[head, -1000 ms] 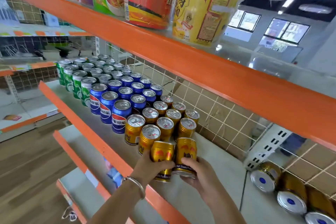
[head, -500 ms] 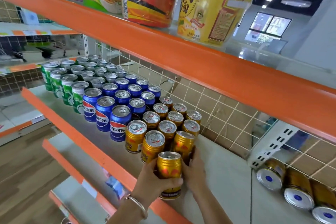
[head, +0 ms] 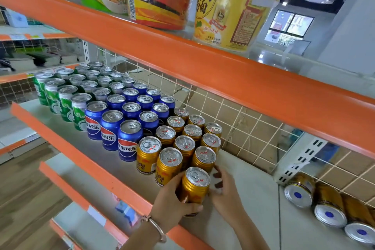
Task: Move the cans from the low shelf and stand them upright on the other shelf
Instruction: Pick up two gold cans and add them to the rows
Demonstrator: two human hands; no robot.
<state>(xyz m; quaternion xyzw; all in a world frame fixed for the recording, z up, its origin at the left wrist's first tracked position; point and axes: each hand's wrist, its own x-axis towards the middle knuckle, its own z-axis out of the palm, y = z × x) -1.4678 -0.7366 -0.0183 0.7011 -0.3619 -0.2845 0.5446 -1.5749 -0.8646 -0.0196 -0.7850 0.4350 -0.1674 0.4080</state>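
Right now I am on the placing step: my left hand (head: 172,199) has its fingers (head: 190,207) clamped round the gold can (head: 194,186), which stands upright on the shelf (head: 253,199) at the near end of the gold block (head: 182,144), just beside the can ahead of it. My right hand (head: 225,193) lies against the can's other side, fingertips (head: 218,174) curled loosely and not gripping anything that I can see; it looks more like steadying.

By my reckoning the next move calls for a small nudge to square this can with its row, then letting go without tipping it into its neighbours, and going back for another.

Further right, several gold cans lie on their sides (head: 328,205), bottoms toward me, beyond a seam in the shelf.

What I cannot make out: the foot of the held can is behind my thumb, so whether it sits flat is unsure. The lying cans are cut off at the edge, so their count is unknown. Much of the lower shelf (head: 67,170) is hidden.
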